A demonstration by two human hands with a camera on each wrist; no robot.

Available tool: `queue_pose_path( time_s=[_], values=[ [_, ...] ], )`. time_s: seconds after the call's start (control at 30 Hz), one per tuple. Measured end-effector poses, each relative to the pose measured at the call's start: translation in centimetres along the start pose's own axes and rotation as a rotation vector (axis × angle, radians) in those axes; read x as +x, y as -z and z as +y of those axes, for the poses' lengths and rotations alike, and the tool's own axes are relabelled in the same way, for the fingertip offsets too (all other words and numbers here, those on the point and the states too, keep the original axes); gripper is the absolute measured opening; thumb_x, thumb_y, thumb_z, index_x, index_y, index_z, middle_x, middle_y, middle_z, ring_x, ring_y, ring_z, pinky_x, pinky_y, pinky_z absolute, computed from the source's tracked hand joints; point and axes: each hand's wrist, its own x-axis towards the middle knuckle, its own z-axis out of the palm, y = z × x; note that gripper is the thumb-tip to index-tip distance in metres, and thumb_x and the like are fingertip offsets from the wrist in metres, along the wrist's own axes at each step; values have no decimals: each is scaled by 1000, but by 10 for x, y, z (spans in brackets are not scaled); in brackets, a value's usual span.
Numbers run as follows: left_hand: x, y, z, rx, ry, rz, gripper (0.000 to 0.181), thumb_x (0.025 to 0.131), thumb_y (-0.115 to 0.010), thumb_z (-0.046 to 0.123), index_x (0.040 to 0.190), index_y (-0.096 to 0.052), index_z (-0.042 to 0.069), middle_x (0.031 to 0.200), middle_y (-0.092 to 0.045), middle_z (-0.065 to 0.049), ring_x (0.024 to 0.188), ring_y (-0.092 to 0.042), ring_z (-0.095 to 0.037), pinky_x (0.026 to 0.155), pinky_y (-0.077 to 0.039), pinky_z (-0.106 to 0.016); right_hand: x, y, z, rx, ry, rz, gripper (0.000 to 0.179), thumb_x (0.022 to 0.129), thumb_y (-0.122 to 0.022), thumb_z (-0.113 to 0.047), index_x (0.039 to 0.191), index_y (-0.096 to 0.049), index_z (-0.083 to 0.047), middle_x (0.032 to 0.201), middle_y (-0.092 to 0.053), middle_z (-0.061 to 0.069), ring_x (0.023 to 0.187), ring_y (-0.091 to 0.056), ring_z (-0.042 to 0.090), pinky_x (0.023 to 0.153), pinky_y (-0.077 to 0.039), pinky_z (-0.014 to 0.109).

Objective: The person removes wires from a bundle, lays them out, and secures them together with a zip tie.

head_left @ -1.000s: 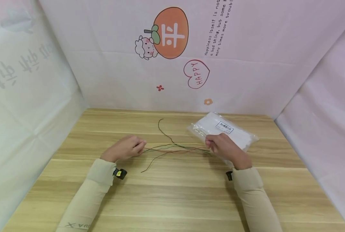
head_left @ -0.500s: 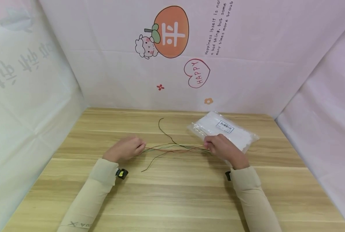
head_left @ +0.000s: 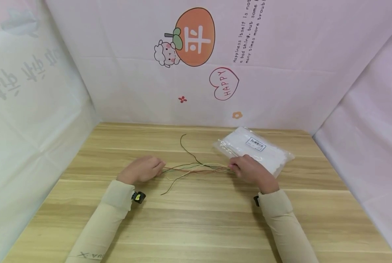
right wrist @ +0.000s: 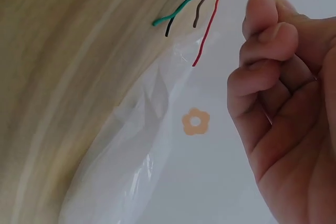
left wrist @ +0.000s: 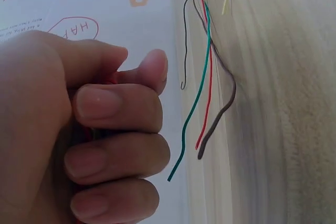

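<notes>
1. Head view: a person's left hand [head_left: 143, 170] and right hand [head_left: 248, 170] stand apart above a wooden table [head_left: 196, 226], a loose bundle of wires [head_left: 200, 171] stretching between them. A yellow wire [head_left: 196, 169] runs from the right fingers across the bundle, its free end near the left hand. A black wire [head_left: 187, 151] curves toward the back of the table; another dark end points toward the person. Just behind the right hand lies a clear plastic bag [head_left: 273, 155] with white contents and a barcode label [head_left: 256, 143]. At the back hangs a printed cloth [head_left: 133, 91].
2. Left wrist view: the left fingers are curled into the palm, with bits of red wire showing between them, so the hand is clamped on wire. Beside it hang the ends of a green wire [left wrist: 202, 77], a red wire [left wrist: 210, 87] and a brown wire [left wrist: 233, 85].
3. Right wrist view: the thumb and forefinger are together, pinching the yellow wire; the other fingers curl loosely. Green, black, brown and red ends hang apart from this hand, near the bag.
</notes>
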Motion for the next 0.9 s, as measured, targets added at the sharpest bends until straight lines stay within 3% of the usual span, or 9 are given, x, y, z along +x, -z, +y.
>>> queue_pose_path(
  time_s=[0.33, 0.57, 0.9],
  values=[
    [4, -4, 8, 52, -64, 40, 41, 110, -53, 21, 70, -45, 19, 63, -38, 6, 57, -37, -9, 60, -34, -27, -4, 5, 4, 0, -60, 34, 28, 103, -64, -8, 75, -61, -13, 63, -44, -9, 60, -42, 5, 61, -41, 25],
    [7, -7, 21, -29, -91, 54, 30, 107, -56, 17, 77, -58, 18, 66, -45, 7, 58, -41, -7, 58, -36, -24, -7, 16, 3, 4, -137, 28, 28, 106, -60, -13, 78, -62, -12, 64, -51, -8, 60, -45, 7, 61, -41, 26],
    [15, -14, 36, -85, -166, 94, 23, 100, -59, 10, 78, -61, 13, 65, -45, 8, 58, -39, -4, 58, -35, -20, 2, 21, -20, 38, -52, 45, 18, 105, -62, -12, 92, -71, -5, 69, -54, -7, 63, -47, 6, 65, -43, 26]
  ],
)
